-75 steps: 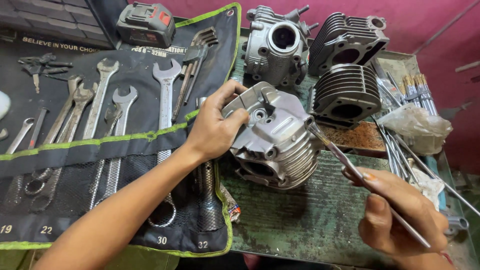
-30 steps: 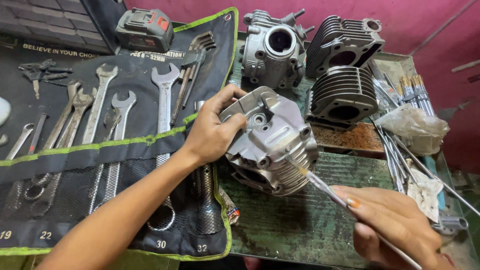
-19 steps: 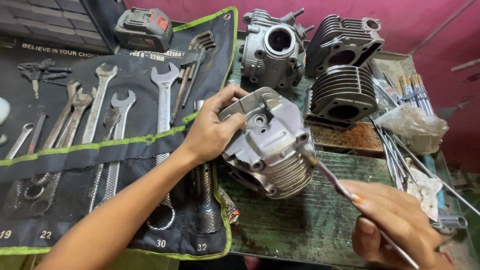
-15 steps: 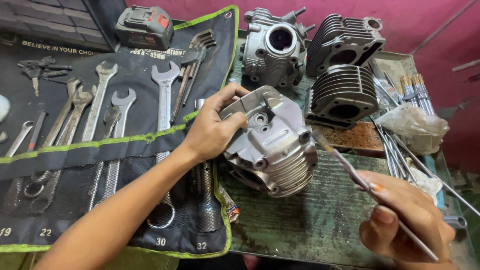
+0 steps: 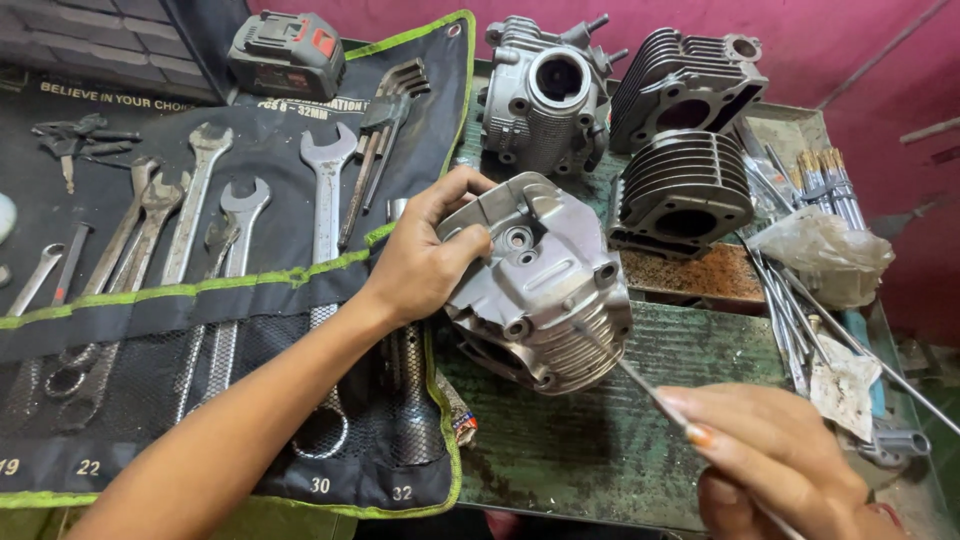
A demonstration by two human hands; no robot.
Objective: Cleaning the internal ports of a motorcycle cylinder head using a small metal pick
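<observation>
**One cylinder head, one thin rod, two hands on the job**

One finned cylinder head (image 5: 538,285) sits tilted on the green surface (image 5: 600,450), cover side up and to the left, fins facing down toward the lower right. The left hand (image 5: 425,260) has its grip closed over the head's upper-left edge, thumb on the cover, fingers wrapped behind. The right hand (image 5: 775,465) lies well to the lower right, its grip pinched shut on one thin metal rod (image 5: 630,375). The rod's long axis runs diagonally, up and left from the fingers, and its tip touches the head's finned side. So the head lies up-left of the right hand, and the left hand is the nearer.

Behind stand three more engine castings: one head (image 5: 545,95) and two finned cylinders (image 5: 685,85) (image 5: 680,190). One tool roll (image 5: 250,330) at left carries about six spanners.
</observation>
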